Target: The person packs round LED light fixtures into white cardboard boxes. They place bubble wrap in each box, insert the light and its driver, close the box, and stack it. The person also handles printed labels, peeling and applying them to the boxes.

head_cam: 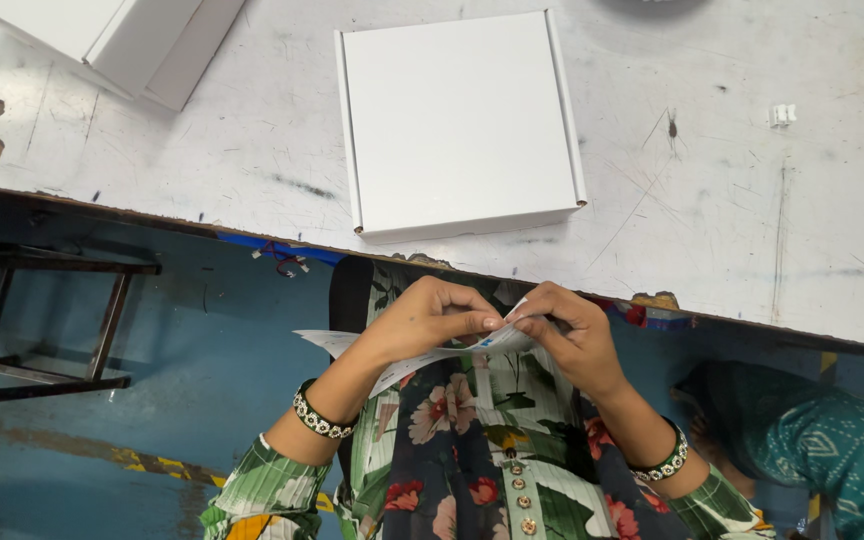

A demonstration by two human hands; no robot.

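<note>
Both hands, left (422,320) and right (567,330), pinch a thin white sheet (407,360) with bluish print between fingers pressed together, below the bench (752,220) edge over the lap. Its middle hides behind the left hand; the print is too small to make out. A closed white box (462,120) lies on the bench just above.

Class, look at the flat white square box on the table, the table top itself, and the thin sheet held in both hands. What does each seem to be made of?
The flat white square box looks like matte folded cardboard: rolled side edges show. The scratched white table top seems painted or laminated board; chipped edges bare a brown core. The thin white sheet, pinched by the left hand and right hand, bends like paper, perhaps a label sheet.
</note>
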